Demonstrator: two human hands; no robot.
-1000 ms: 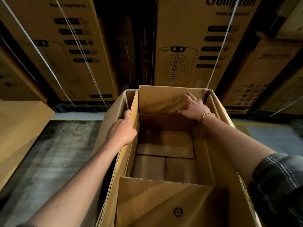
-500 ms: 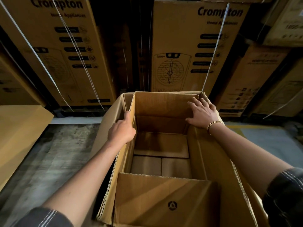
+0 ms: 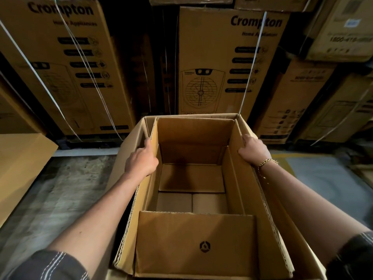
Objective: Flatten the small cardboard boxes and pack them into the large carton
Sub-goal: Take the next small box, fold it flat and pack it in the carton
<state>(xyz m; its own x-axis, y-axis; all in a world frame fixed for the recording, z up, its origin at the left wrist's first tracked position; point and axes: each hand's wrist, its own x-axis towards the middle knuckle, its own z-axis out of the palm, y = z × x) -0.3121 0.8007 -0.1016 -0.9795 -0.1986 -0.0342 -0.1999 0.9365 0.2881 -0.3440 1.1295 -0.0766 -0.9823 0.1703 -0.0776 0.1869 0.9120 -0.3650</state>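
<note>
The large carton stands open in front of me, its flaps up. Flat cardboard pieces lie on its bottom, with two smaller panels nearer me. The near flap, printed with a small black mark, leans inward. My left hand grips the upright left flap near its far end, fingers curled over the edge. My right hand, with a gold bracelet at the wrist, rests on the top edge of the right flap, holding it.
Tall printed appliance cartons bound with white straps stand stacked right behind the carton. A plain cardboard slab lies at the left. Grey concrete floor shows on both sides.
My right hand has moved from the far inner wall of the carton out to the right flap's edge. The left hand stays on the left flap. The view has tilted up.
</note>
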